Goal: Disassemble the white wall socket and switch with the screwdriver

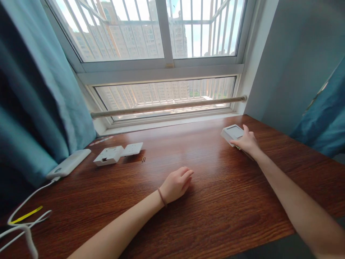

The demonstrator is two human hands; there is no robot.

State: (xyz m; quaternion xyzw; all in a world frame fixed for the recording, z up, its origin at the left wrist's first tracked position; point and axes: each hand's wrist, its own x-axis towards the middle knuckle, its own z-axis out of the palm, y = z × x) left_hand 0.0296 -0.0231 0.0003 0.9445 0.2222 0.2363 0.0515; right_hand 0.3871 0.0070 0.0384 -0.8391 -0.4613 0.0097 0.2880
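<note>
At the right back of the table, my right hand [248, 144] grips the near right edge of a white square box [228, 136] with a dark-rimmed, pale panel on top. The thumb lies along its front, and the other fingers reach over its right side. My left hand [178, 183], with a brown band at the wrist, rests on the wood near the middle. Its fingers are curled together, and nothing shows in them. Left of it lie an opened white case [109, 155], a thin white plate [132, 149] touching it, and small brass-coloured pins [143, 159].
A white power strip [69, 163] lies along the left edge by the blue curtain [61, 90]. White cables [27, 230] and a yellow strip [27, 215] are at the front left. Behind the brown wooden table [215, 212] a rail [172, 106] crosses the window.
</note>
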